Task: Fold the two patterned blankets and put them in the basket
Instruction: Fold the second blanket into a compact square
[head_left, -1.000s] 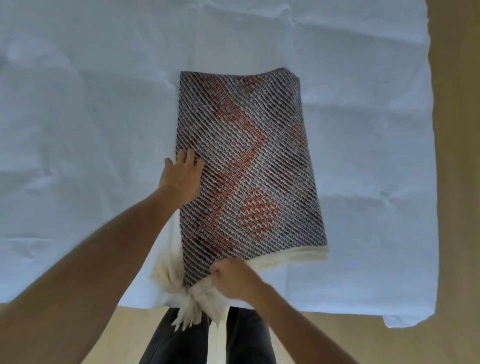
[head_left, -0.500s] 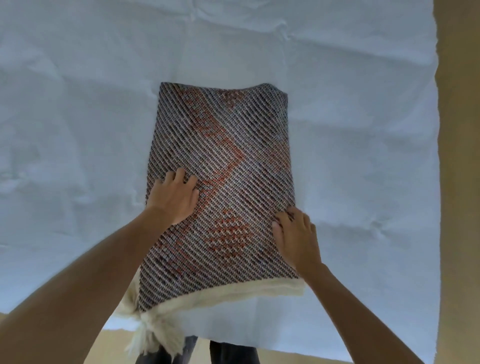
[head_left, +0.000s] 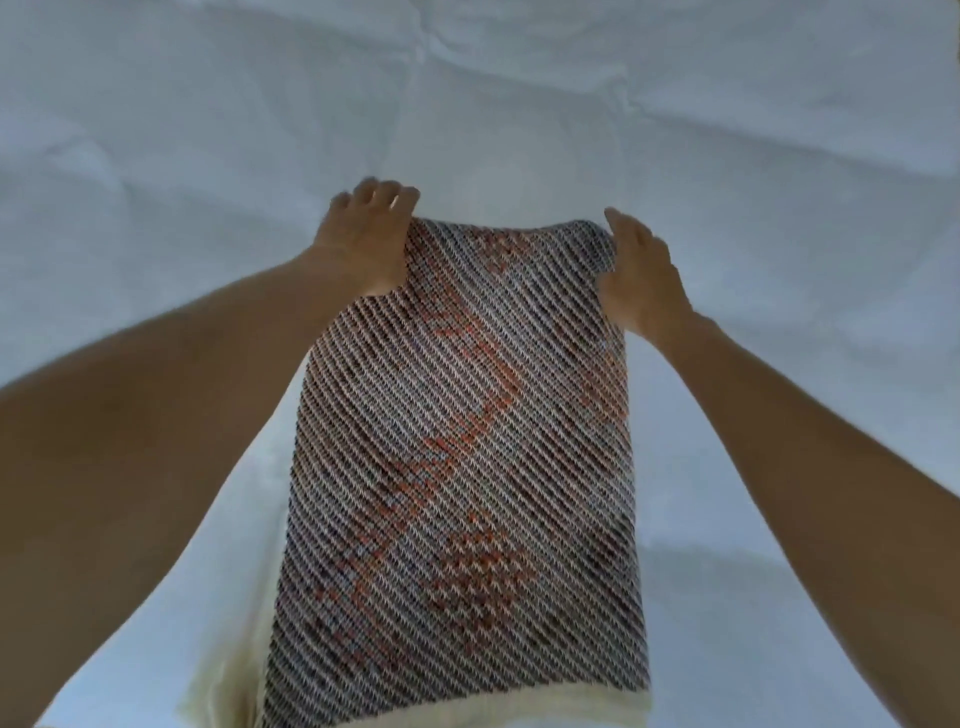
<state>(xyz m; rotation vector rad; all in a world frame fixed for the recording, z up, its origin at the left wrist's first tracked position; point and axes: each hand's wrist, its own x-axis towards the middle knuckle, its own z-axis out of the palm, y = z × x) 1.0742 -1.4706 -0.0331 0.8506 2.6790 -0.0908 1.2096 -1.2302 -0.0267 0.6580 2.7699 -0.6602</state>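
Observation:
One patterned blanket (head_left: 457, 467), woven in dark and pale diagonal stripes with orange motifs, lies folded into a long rectangle on the white sheet. Its cream fringe shows along the near edge. My left hand (head_left: 363, 244) rests at the blanket's far left corner, fingers spread over the edge. My right hand (head_left: 639, 280) is at the far right corner, fingers along the blanket's side edge. Whether either hand pinches the cloth is unclear. The second blanket and the basket are out of view.
A wrinkled white sheet (head_left: 208, 156) covers the whole surface around the blanket, reaching to every side of the view.
Both hands slid from the blanket's middle up to its far corners. The view moved closer, so the blanket now fills the lower centre.

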